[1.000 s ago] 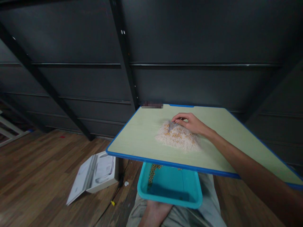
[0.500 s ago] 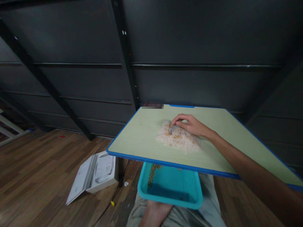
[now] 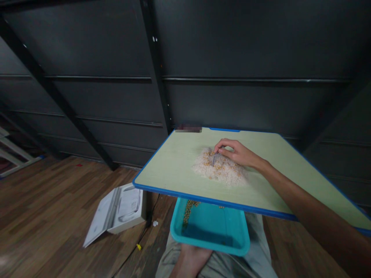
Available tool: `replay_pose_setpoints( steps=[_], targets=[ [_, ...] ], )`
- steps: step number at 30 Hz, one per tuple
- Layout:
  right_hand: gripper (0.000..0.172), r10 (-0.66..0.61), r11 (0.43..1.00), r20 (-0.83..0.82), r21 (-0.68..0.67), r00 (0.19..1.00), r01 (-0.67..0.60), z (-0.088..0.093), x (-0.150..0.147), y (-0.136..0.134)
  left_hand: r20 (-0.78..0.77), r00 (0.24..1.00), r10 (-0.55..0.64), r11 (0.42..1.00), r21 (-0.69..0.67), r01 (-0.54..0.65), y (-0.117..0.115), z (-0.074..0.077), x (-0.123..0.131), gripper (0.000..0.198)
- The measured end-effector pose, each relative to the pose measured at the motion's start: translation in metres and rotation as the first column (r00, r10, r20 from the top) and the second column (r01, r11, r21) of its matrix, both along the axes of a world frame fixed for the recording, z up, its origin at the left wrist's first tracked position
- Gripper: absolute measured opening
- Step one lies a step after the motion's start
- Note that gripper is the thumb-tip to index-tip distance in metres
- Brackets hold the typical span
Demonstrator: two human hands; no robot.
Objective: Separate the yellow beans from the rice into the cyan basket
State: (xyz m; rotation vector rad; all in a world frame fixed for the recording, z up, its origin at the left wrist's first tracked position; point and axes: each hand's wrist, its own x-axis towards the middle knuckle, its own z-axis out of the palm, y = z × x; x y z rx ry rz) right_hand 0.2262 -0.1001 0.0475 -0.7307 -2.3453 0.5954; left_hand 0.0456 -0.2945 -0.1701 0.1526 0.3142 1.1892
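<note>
Fingers of the right hand (image 3: pixel 239 153) pinch a thin grey tool (image 3: pixel 213 160), its lower end dipping into a rice heap (image 3: pixel 222 177) with yellow beans (image 3: pixel 218 167) scattered over it. This heap lies slightly left of the middle of the desk (image 3: pixel 165 166), closer to the near edge than the far edge.

Compared with 1.0 s ago, the tool stands steeper: then it was a broader grey patch over the heap, now a narrow curved line. The hand has moved slightly toward the desk's right edge.

The hand covers the tool's upper end and its tip is sunk among the beans, so its shape is hard to make out. Below the near edge, a teal tray (image 3: pixel 211 247) holds a strip of beans (image 3: pixel 188 212) along its left wall; its far part is hidden under the desk. What looks like the left hand (image 3: pixel 197 253) is mostly covered by the tray; I cannot tell whether its fingers are apart or together. At the far left corner, a dark thing (image 3: pixel 188 128) is pixelated.
</note>
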Motion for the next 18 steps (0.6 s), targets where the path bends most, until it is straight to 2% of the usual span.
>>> replay_pose_setpoints(
  steps=[3,7,13,18],
  targets=[
    [0.016,0.001,1.0,0.012,0.012,1.0,-0.001,0.001,0.001,-0.001,0.026,0.999,0.045,0.999,0.013,-0.045,0.0,0.006,0.003,0.042],
    [0.015,0.004,1.0,0.023,0.029,1.0,-0.005,0.003,0.003,-0.001,0.102,0.994,0.025,0.999,0.04,-0.029,0.001,0.007,0.004,0.041],
    [0.016,0.018,0.999,0.042,0.042,0.999,-0.019,0.005,0.004,0.0,0.044,0.998,0.046,0.999,0.021,-0.047,0.0,0.015,0.006,0.049],
    [0.015,-0.028,0.997,-0.017,0.076,0.999,0.029,0.007,0.001,-0.004,0.012,0.998,0.066,0.998,-0.005,-0.066,0.0,0.013,0.007,0.045]
  ],
)
